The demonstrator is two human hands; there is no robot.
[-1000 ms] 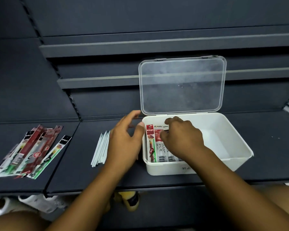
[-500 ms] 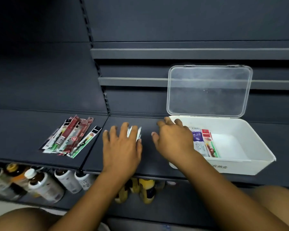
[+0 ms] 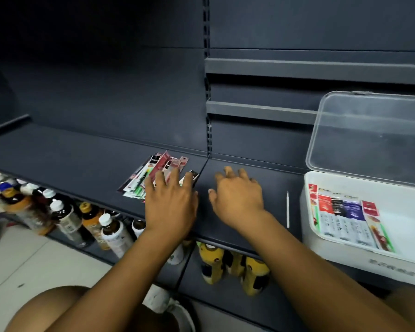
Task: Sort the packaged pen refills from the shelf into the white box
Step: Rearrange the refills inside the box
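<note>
Two hands at the pile (image 3: 158, 166) on the shelf (image 3: 70, 152)

The box (image 3: 345, 255) sits open at the shelf's right end, with packs (image 3: 340, 212) lying flat in its left side. The left hand (image 3: 170, 202) covers the near end of the pile, close to the front edge, fingers spread flat. The right hand (image 3: 237, 197) is just beside it, fingers loosely spread, holding nothing. Best to slide a few packs to the front edge, pinch them, then lay them flat in the box.
</note>
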